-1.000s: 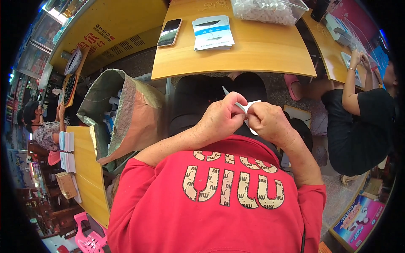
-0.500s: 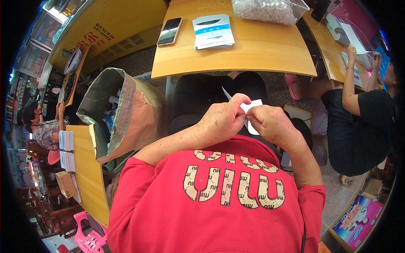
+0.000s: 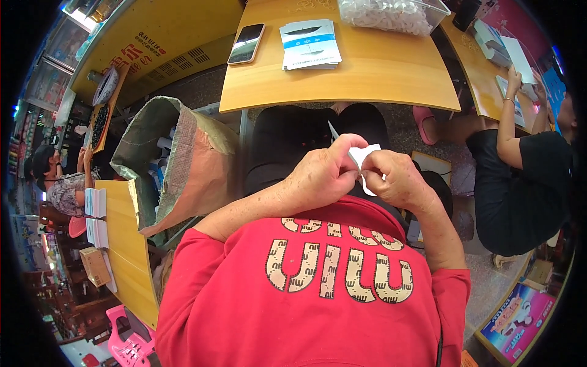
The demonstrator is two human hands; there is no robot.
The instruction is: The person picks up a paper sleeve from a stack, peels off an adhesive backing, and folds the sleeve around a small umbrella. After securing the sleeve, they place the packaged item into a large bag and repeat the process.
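Above my lap, my left hand point(image 3: 326, 173) and my right hand point(image 3: 394, 178) are drawn close together, both with bent fingers. Between them is a folded white card or paper point(image 3: 370, 152), pinched from both sides. A narrow pointed grey edge point(image 3: 332, 129) sticks out past my left fingers; I cannot tell whether it belongs to the same card. My fingertips hide much of the held piece. On the table beyond lies a stack of white printed cards point(image 3: 310, 46) with a blue band and dark umbrella pictures.
A phone point(image 3: 247, 44) and a clear plastic tub point(image 3: 435, 13) of whitish rings rest on the wooden table point(image 3: 342, 92). An open woven sack point(image 3: 205, 165) with blue and white pieces stands at my left. Co-workers sit at the right point(image 3: 510, 183) and far left point(image 3: 64, 192).
My right hand has shifted slightly right, its fingers more curled, and the white piece between my hands shows differently. The co-worker at the right has moved their hands and a white sheet.
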